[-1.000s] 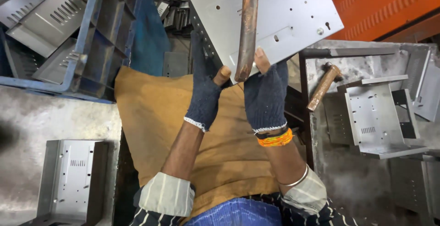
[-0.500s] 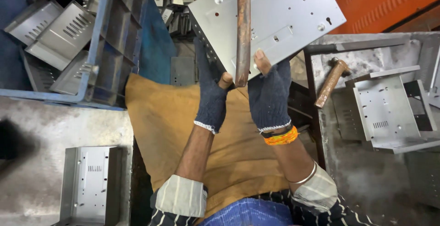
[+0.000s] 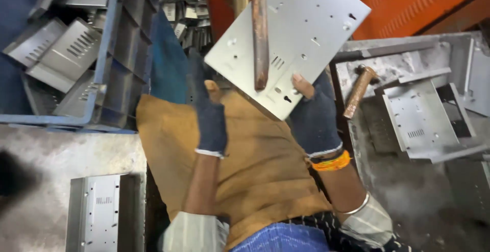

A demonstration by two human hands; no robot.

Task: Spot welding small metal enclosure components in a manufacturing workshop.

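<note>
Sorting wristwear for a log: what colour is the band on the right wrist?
Orange band, just below the right hand's dark glove; head view.

A rusty rod (image 3: 258, 32) crosses the held plate (image 3: 301, 32). A blue crate (image 3: 120, 53) walls the left; a hammer (image 3: 359, 91) and brackets (image 3: 421, 119) crowd the right. The apron (image 3: 255, 170) below lies open.

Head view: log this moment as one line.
both gloved hands on metal plate | left hand lower edge | right hand lower corner | rusty bar across plate | hammer right
</note>
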